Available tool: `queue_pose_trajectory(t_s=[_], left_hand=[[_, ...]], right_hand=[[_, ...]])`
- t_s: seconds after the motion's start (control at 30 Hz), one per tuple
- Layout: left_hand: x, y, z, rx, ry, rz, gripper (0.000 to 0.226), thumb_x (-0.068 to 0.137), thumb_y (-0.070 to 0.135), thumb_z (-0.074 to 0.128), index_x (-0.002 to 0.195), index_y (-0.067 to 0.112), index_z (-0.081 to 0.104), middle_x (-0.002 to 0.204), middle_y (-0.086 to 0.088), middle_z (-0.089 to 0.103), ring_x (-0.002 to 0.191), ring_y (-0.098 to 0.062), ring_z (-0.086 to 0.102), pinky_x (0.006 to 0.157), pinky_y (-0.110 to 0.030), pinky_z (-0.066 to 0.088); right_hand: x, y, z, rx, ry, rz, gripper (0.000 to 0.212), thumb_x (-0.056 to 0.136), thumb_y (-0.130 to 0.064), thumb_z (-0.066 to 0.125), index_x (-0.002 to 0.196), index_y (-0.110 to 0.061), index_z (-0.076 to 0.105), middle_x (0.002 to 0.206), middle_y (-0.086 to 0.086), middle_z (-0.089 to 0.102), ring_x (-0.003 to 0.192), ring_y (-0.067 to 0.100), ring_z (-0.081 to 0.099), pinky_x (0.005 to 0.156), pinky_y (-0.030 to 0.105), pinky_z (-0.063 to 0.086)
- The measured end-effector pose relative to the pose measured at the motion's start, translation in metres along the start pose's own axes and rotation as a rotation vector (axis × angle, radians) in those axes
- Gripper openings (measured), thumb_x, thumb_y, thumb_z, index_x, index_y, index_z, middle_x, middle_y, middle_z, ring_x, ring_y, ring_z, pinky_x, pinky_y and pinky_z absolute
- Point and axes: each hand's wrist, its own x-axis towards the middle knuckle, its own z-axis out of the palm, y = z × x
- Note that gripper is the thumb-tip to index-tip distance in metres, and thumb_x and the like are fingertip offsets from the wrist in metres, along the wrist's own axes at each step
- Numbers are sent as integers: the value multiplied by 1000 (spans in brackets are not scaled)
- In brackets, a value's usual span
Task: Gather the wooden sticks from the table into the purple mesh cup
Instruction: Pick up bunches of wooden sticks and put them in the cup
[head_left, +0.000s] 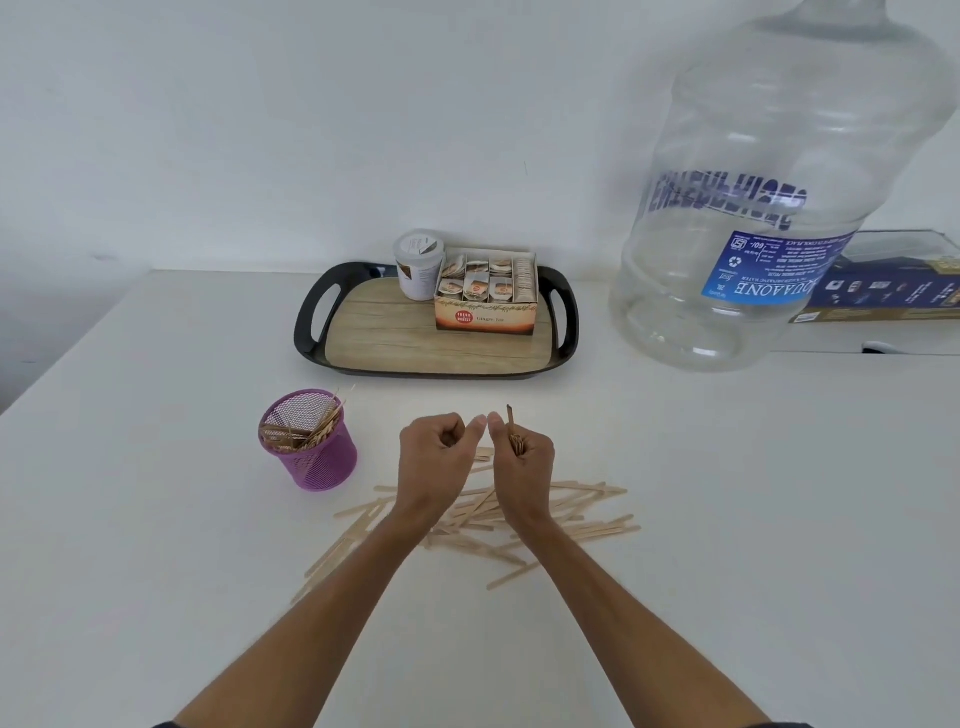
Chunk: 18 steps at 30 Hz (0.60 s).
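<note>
1. The purple mesh cup (308, 441) stood upright on the white counter (156, 519), left of both hands and within easy reach of them. It already held a leaning clutch of sticks, so I judged the gathering partly done.
2. The left hand (434, 460) hovered above the heap with its grip curled together. I could see nothing held in it; its fingertip nearly met the other hand's thumb, perhaps to help square up the bundle.
3. The right hand (522, 457) had its grip clamped round a small bundle of sticks (516, 441), held upright with one end poking above the fist, a handy way to drop them into the cup end first.
4. The loose wooden sticks (582, 512) lay scattered flat on the counter beneath and beside both wrists, nearer me than the fists. Plenty were still to collect.
5. Further back sat a black tray (569, 332) carrying a tea box (485, 312) and a small jar (417, 265). A big clear water bottle (769, 208) loomed at the right, well apart from the work.
</note>
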Motion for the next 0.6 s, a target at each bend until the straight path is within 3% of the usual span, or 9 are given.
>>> queue_pose_trajectory(t_s=[0.2, 0.37, 0.47, 0.6], left_hand=[[-9, -2, 8, -96, 36, -44, 49, 87, 13, 69, 49, 7, 38, 41, 11, 29, 43, -8, 25, 46, -17, 27], [-3, -2, 2, -122, 68, -48, 48, 90, 16, 65, 55, -8, 43, 45, -11, 34, 44, -11, 27, 47, -21, 30], [4, 6, -7, -160, 104, -36, 51, 95, 19, 59, 51, -4, 47, 41, 0, 37, 41, -9, 30, 48, -21, 31], [20, 18, -30, -272, 153, -42, 55, 98, 27, 54, 51, -2, 49, 42, -5, 37, 41, -14, 29, 46, -25, 27]], right_hand=[[-3, 5, -1, 3, 9, 15, 58, 98, -18, 59, 51, -22, 25, 47, -8, 21, 48, 13, 19, 49, 33, 21], [-5, 7, 1, 0, 30, 79, 63, 100, -23, 56, 46, -27, 24, 44, -12, 21, 45, 10, 18, 53, 30, 29], [1, 0, 2, 31, 20, 62, 60, 100, -25, 55, 49, -21, 24, 45, -5, 21, 45, 13, 18, 48, 29, 23], [13, -22, 13, 131, -46, 79, 63, 101, -32, 52, 51, -3, 27, 49, 8, 25, 46, 19, 20, 46, 32, 17]])
